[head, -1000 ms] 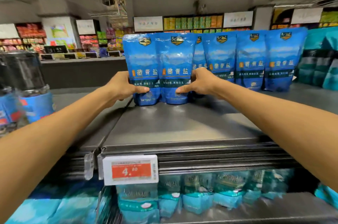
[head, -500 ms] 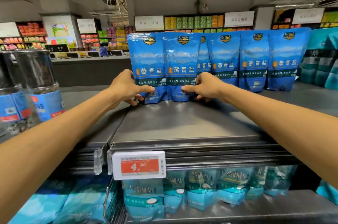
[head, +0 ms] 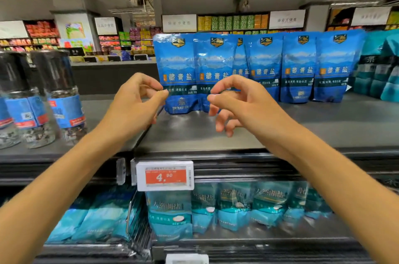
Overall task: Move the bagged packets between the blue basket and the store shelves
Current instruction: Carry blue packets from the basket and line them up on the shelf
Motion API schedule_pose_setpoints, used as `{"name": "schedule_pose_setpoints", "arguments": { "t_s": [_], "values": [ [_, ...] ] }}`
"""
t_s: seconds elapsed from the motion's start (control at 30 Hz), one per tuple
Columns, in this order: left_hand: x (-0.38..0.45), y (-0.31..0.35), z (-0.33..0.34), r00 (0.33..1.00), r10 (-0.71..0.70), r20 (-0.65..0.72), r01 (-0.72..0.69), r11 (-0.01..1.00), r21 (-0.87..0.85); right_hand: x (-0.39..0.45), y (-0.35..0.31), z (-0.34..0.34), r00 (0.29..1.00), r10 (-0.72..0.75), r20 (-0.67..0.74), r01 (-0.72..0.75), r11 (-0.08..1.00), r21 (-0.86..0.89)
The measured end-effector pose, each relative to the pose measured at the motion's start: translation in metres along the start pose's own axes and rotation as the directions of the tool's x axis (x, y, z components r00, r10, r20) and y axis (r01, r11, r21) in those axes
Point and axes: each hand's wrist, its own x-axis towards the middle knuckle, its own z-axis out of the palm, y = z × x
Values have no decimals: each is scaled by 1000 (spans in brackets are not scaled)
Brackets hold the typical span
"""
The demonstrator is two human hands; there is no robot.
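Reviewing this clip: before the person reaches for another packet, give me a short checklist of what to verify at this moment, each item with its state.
1. Left hand free: ok, fingers loosely curled, holding nothing, just short of the packets.
2. Right hand free: ok, fingers relaxed, nothing pinched.
3. Two front blue packets standing unaided: ok, upright side by side on the top shelf.
4. Row of blue packets behind undisturbed: ok, all upright.
5. Space on the shelf for more: ok, bare shelf shows in front of the packets.
6. Blue basket within reach: cannot tell, it is not in view.
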Motion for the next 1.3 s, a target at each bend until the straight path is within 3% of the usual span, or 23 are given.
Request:
{"name": "schedule_pose_setpoints", "arguments": {
  "t_s": [0.1, 0.2, 0.4, 0.53, 0.7, 0.83, 0.93, 1.1, 1.3],
  "values": [
    [-44, 8, -16, 993, 68, -100, -81, 988, -131, -42, -6, 33, 991, -134, 29, 128, 980, 155],
    [-99, 5, -29, 991, 84, -100, -109, 956, -274, -80, 6, 70, 978, -206, 16, 193, 940, 283],
    [-215, -52, -31, 985, -129, -112, 94, 956, -278, -147, 82, 137, 987, -15, 157, -25, 967, 253],
    [-294, -104, -31, 918, -371, -142, 315, 898, -307, -197, 137, 164, 960, 237, 150, -268, 933, 242],
    [-396, -161, -42, 733, -654, -187, 592, 748, -299, -269, 196, 176, 837, 488, 248, -507, 862, 16],
    [-468, -182, -52, 554, -787, -271, 705, 617, -350, -320, 223, 180, 730, 589, 347, -596, 797, -97],
    [-504, -186, -56, 424, -834, -353, 771, 537, -341, -342, 237, 177, 652, 615, 444, -628, 766, -138],
    [-565, -165, -55, 97, -857, -507, 768, 388, -509, -355, 267, 180, 512, 651, 560, -631, 727, -270],
    [-620, -129, -51, -80, -777, -625, 793, 330, -512, -350, 289, 235, 326, 690, 646, -617, 673, -408]
  ]
}}
